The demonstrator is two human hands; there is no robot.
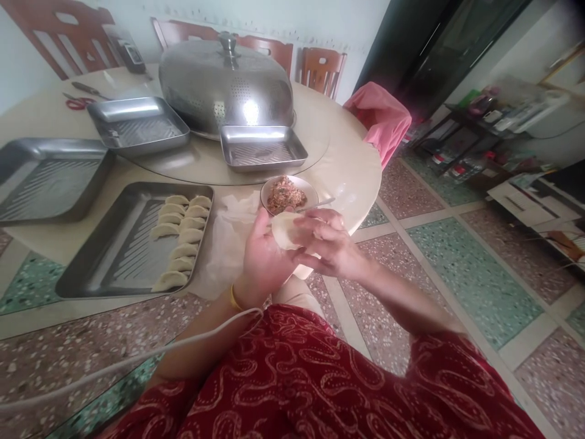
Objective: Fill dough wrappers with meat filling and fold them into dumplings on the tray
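Pale cream round dough wrapper [284,230]; brown-pink minced filling in a white bowl [286,194]; silver ridged steel tray [114,256]; red paisley-patterned garment [320,384].

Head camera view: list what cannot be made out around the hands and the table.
- Dumpling wrapper: whether filling lies in it is hidden by the right hand and the left hand.
- Under the big metal cover: whatever it holds is hidden by the cover itself.
- Left tray: cut off by the picture's left edge.
- Shelf items at far right: blurred and too small to name.
- Spoon by the filling bowl: mostly hidden behind the right hand.
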